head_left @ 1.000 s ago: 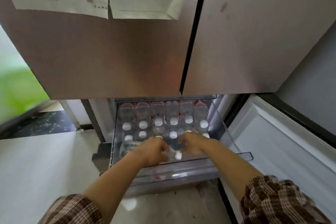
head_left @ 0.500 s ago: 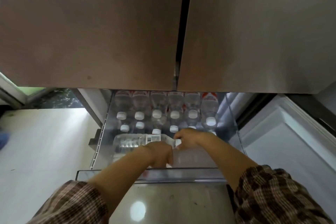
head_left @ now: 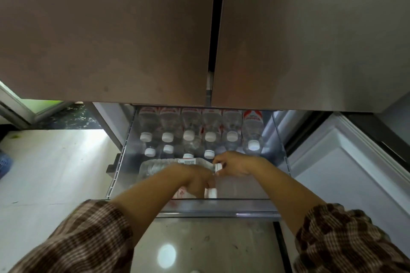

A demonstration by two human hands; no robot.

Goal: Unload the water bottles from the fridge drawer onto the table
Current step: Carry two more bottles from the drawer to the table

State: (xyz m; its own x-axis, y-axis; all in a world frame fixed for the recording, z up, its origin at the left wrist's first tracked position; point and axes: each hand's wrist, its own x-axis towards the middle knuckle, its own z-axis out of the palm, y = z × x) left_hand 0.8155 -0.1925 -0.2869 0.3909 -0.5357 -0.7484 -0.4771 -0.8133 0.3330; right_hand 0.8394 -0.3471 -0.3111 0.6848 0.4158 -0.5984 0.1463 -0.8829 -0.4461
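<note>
Bottles fill the open fridge drawer (head_left: 255, 211) at 6 o'clock below the two shut brown fridge doors (head_left: 106, 33). Back row of six upright water bottles (head_left: 210, 127) w/ white caps runs across the far wall, red-and-white labels showing; a few more caps poke up just in front of them. Nearer the front, one bottle lying on its side (head_left: 155, 166) points its cap toward 3 o'clock. Right hand (head_left: 233, 165), reaching in from 5 o'clock, has fingers pinched round that cap end. Left hand (head_left: 196, 180), coming from 7 o'clock, is curled over a second lying bottle (head_left: 210, 193) lower down, by the drawer's front lip, its white cap sticking out past the fingers; can't tell how firm the grip is. Both forearms bare, plaid sleeves (head_left: 88, 239) pushed up. Pale floor at 9 o'clock, open white lower door (head_left: 346, 173) at 3 o'clock.
</note>
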